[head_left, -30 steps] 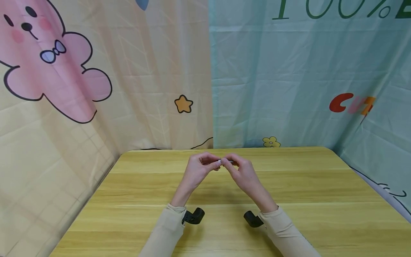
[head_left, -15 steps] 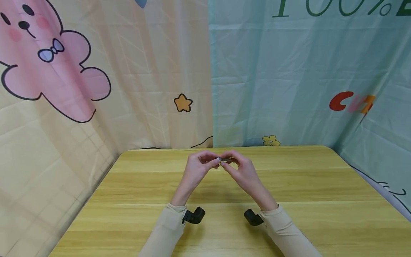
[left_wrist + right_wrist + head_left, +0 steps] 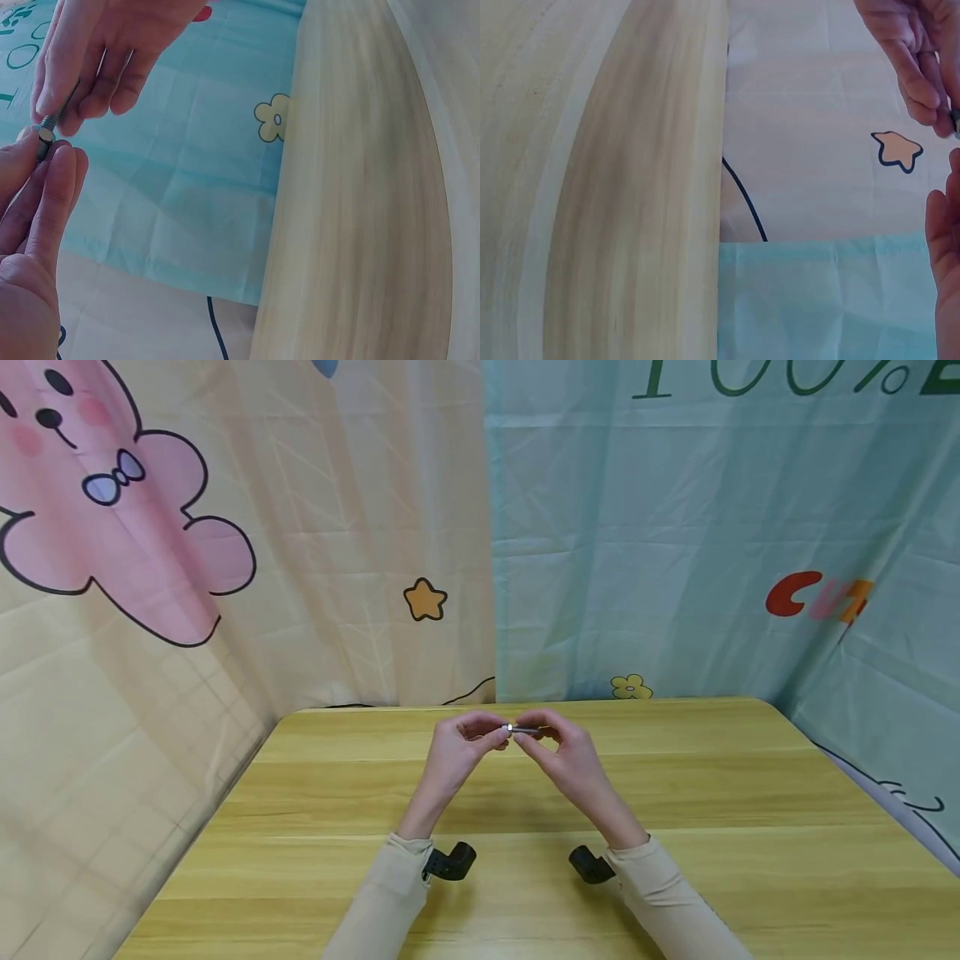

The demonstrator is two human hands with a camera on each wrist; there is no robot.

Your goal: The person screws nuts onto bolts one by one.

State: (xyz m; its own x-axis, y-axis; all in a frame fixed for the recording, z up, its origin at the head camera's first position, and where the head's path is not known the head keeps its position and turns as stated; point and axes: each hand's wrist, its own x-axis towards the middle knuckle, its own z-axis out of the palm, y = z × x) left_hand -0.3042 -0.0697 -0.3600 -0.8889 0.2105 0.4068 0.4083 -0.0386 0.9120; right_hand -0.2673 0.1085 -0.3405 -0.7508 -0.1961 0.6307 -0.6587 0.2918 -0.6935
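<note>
Both hands meet above the far half of the table around a small metal bolt (image 3: 528, 730) with a hex nut or head at its left end. My left hand (image 3: 455, 752) pinches that hex end (image 3: 46, 136) between thumb and fingertips. The threaded shank (image 3: 66, 102) points toward my right hand (image 3: 566, 760), whose curled thumb and fingers surround it. In the right wrist view only a sliver of the metal (image 3: 955, 120) shows at the edge, near the left hand's fingers (image 3: 922, 97); the right hand (image 3: 946, 240) is partly cut off.
The wooden table (image 3: 375, 877) stretches beneath both forearms. Behind it hang printed curtains, one beige (image 3: 337, 568) and one teal (image 3: 600, 568). Black wrist-worn devices (image 3: 451, 862) sit at both cuffs.
More of the bolt's shank now shows between the hands; earlier the right thumb and fingertips covered it. The right thumb has shifted away from the index finger. Both arms stay nearly in place.
</note>
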